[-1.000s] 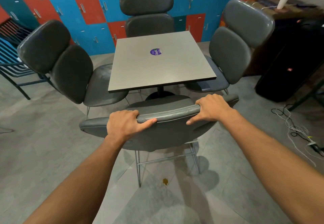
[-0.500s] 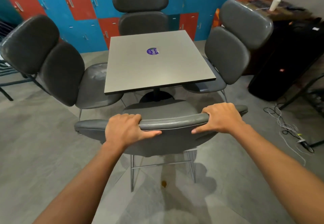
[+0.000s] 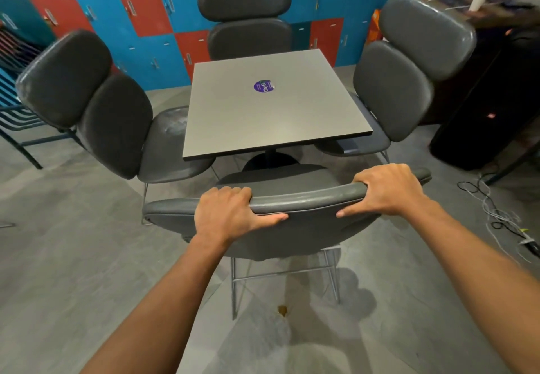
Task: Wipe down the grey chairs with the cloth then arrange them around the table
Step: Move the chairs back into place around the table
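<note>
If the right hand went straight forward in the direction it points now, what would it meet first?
The right hand grips the top of the near chair and points toward the table. Going straight on, it would probably pass over the chair's seat and meet the table's near edge first, though depth is uncertain.

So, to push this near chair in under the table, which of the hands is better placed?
Neither alone, probably. The left hand and right hand both grip the near chair at its top edge, either side of centre. The table stands straight ahead, so pushing with both should keep it straight.

Grey chairs point(image 3: 292, 215), blue-red chequered lockers point(image 3: 140, 14)
</note>
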